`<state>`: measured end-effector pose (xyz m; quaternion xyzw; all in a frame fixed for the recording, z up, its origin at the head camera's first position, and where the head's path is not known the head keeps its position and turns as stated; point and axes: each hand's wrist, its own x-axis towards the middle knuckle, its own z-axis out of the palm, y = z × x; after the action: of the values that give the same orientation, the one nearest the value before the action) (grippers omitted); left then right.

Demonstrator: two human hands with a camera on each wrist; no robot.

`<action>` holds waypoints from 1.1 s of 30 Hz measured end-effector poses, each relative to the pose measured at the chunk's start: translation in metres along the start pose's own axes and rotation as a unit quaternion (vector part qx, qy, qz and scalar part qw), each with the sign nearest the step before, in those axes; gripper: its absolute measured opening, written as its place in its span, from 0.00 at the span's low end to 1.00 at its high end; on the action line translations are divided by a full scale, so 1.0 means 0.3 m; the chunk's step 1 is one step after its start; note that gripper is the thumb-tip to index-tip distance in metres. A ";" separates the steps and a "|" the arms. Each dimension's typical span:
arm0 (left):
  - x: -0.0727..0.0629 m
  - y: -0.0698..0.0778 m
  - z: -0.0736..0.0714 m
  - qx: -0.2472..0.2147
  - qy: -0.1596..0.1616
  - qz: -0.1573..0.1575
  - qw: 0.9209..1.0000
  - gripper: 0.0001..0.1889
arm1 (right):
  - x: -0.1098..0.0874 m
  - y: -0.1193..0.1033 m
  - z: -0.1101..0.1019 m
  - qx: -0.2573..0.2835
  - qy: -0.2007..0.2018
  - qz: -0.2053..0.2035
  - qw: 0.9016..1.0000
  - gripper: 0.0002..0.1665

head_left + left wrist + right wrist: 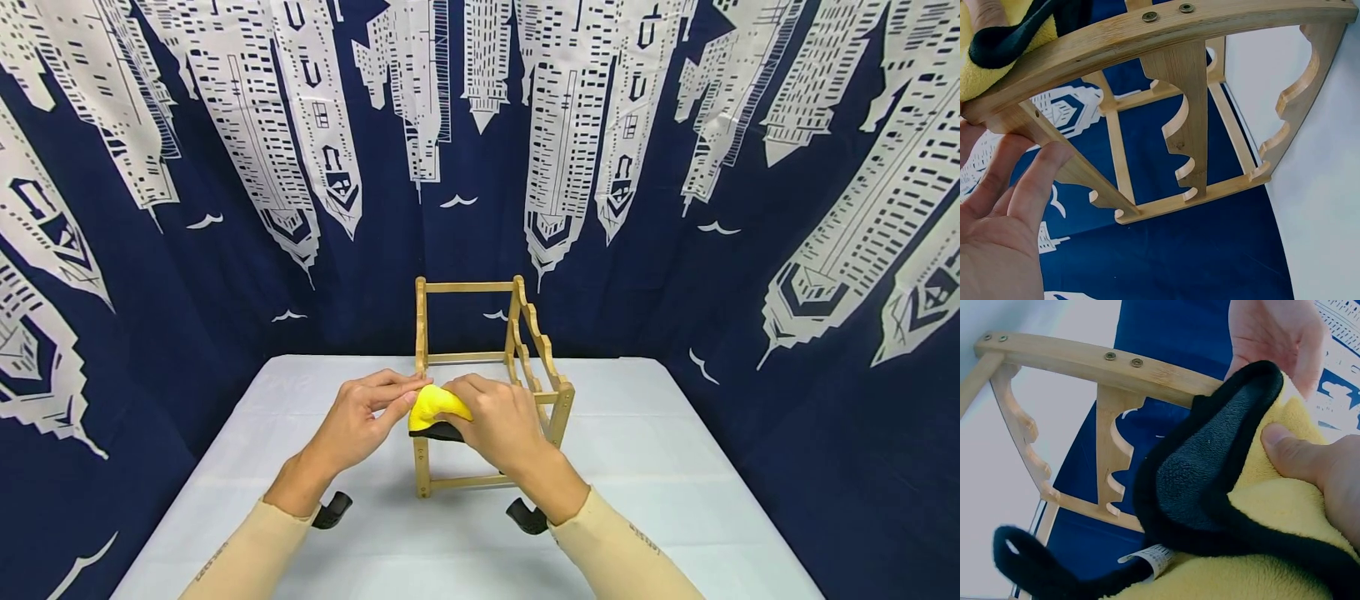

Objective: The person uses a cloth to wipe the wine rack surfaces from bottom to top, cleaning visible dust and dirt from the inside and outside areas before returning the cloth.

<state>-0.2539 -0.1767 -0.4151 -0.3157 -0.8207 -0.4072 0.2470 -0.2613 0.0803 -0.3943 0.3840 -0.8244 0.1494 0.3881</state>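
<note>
A light wooden rack (465, 287) with scalloped slats stands on the white table. My right hand (501, 417) grips a folded yellow cloth (433, 403) with dark lining and black edging, and lays it over the rack's near left corner. The right thumb presses the yellow side in the right wrist view, where a black loop and white tag hang from the cloth (1291, 506). My left hand (352, 427) holds the same corner, its fingers against the rail (1104, 47) beside the cloth. The cloth hides the rail's end in the right wrist view.
The white table (637, 475) reaches around the rack on all sides. Behind it and to both sides hangs a navy curtain (360, 308) printed with white buildings. Black wrist devices (332, 510) sit below both wrists.
</note>
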 end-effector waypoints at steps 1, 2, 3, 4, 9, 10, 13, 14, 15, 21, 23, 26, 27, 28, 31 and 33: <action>-0.001 -0.001 -0.001 0.002 0.000 -0.001 1.000 0.16 | 0.000 0.002 0.000 0.001 -0.001 -0.001 1.000 0.23; -0.002 -0.001 -0.001 0.002 -0.001 -0.003 1.000 0.16 | 0.000 0.004 -0.001 0.001 -0.003 0.000 1.000 0.23; -0.004 -0.001 -0.002 0.005 -0.002 -0.003 1.000 0.16 | -0.001 0.007 -0.002 0.001 -0.006 -0.001 1.000 0.23; -0.005 -0.001 -0.003 0.008 -0.005 -0.004 1.000 0.17 | -0.002 0.009 -0.005 0.000 -0.008 -0.001 1.000 0.23; -0.007 0.002 -0.011 0.024 -0.017 -0.001 1.000 0.18 | -0.019 0.030 -0.026 0.002 -0.007 -0.005 1.000 0.26; -0.006 0.002 -0.014 0.027 -0.017 -0.002 0.999 0.18 | -0.023 0.038 -0.030 0.001 -0.004 -0.005 1.000 0.27; 0.000 0.006 -0.022 0.036 -0.018 -0.005 0.999 0.18 | -0.037 0.064 -0.046 -0.004 0.009 -0.002 1.000 0.29; 0.002 0.009 -0.024 0.039 -0.019 -0.007 0.999 0.18 | -0.043 0.074 -0.052 -0.007 0.013 0.001 1.000 0.29; 0.005 0.011 -0.025 0.041 -0.020 -0.009 0.999 0.18 | -0.051 0.085 -0.058 -0.011 0.019 0.004 1.000 0.30; 0.008 0.030 -0.025 0.054 -0.017 -0.025 0.998 0.18 | -0.117 0.143 -0.092 -0.034 0.048 0.014 0.998 0.33; 0.006 0.039 -0.021 0.061 -0.015 -0.028 0.998 0.17 | -0.142 0.164 -0.103 -0.030 0.059 0.017 0.998 0.33; 0.004 0.054 -0.009 0.077 -0.012 -0.023 0.997 0.17 | -0.183 0.199 -0.121 -0.020 0.078 0.023 0.996 0.34; 0.005 0.060 -0.004 0.085 -0.010 -0.020 0.996 0.17 | -0.197 0.211 -0.129 -0.015 0.086 0.027 0.996 0.34; 0.006 0.066 0.001 0.091 -0.007 -0.015 0.996 0.17 | -0.211 0.224 -0.136 -0.010 0.093 0.029 0.995 0.34; 0.016 0.085 0.013 0.107 0.000 0.004 0.994 0.17 | -0.248 0.259 -0.155 0.004 0.117 0.029 0.993 0.32; 0.029 0.098 0.023 0.119 0.003 0.022 0.993 0.17 | -0.268 0.281 -0.165 0.009 0.138 0.018 0.990 0.26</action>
<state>-0.2398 -0.1545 -0.3980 -0.3012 -0.8553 -0.3020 0.2942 -0.2661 0.2046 -0.4183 0.3485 -0.7684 0.2153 0.4916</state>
